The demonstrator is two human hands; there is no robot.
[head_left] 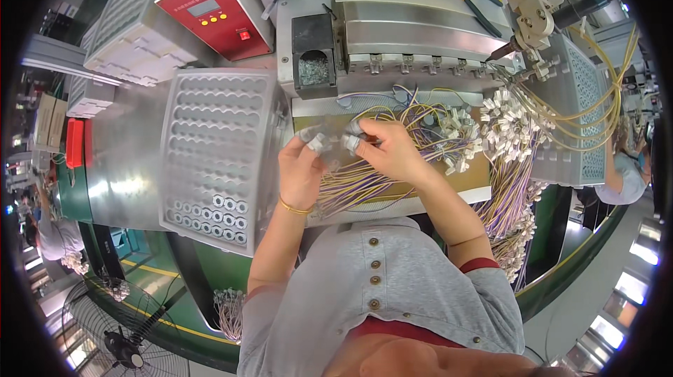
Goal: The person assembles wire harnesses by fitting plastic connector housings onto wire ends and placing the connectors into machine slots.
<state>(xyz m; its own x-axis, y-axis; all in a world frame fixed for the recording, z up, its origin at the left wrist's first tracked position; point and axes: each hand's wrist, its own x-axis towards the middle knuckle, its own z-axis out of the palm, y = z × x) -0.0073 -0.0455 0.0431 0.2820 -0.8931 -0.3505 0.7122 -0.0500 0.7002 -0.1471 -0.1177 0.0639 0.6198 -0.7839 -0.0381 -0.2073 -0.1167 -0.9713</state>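
My left hand [303, 167] and my right hand [391, 149] are close together over the brown work mat [364, 198], with whitish covers on the fingertips. Both are closed in a pinch, thumb against finger. What sits in each pinch is small and smeared, so I cannot make it out. Beneath and beside them lie yellow and purple wires [364, 179], some running past my left wrist. White connectors [456, 135] end the wires to the right of my right hand.
Left stands a translucent tray [217, 125] with metal rings [228, 203] in its near rows. Behind my hands are a steel fixture [420, 26], a black box [313, 51] and pliers [480, 9]. A soldering iron tip [501, 52] points down at right, near a large wire bundle [508, 167].
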